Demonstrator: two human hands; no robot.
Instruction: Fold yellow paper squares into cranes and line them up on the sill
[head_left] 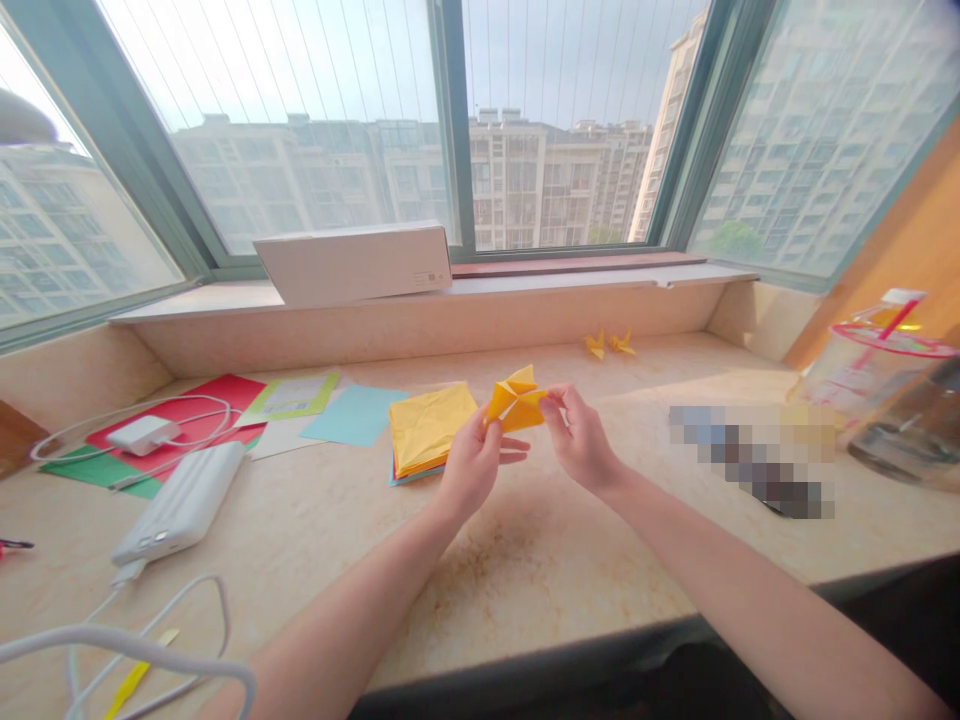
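Note:
Between my two hands, above the stone counter, is a partly folded piece of yellow origami paper (523, 408) with several creased flaps standing up. My left hand (478, 455) pinches its left corner between thumb and fingers. On the other side, my right hand (577, 435) grips the right edge with thumb and fingertips. Just left of and behind my left hand lies a stack of yellow paper sheets (427, 428), wrinkled on top, with other colours showing beneath. Two small yellow folded paper cranes (595, 345) stand farther back, near the sill.
Blue paper (358, 414), red paper (225, 395) and green paper lie at left, near a white charger (142, 436) and a white power bank (180, 505) with looping cables. A white box (360, 265) rests on the sill. A lidded cup with a straw (862, 370) stands at right.

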